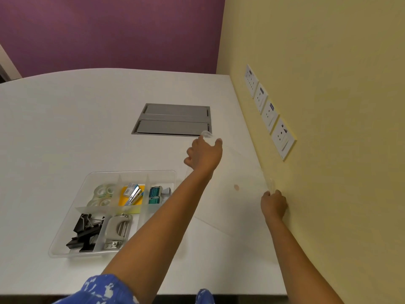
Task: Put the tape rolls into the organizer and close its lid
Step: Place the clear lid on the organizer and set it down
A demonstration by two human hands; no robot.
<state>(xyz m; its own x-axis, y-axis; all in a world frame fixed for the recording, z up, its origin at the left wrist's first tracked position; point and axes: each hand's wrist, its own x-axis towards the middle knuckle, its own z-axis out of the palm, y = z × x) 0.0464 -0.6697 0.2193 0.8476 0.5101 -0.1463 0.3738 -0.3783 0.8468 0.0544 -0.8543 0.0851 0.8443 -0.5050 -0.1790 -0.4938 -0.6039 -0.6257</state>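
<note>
Both hands on clear lid, fingers at its edges.

Purple back wall, yellow side wall, white table, blue-and-white patterned sleeve.

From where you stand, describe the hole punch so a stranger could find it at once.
Start at the clear organizer on the white table, left of the left arm. In its near row, the hole punch lies in the middle compartment, beside the black binder clips. It is the only pale grey metal tool there; the blue stapler sits in the far row.
</note>
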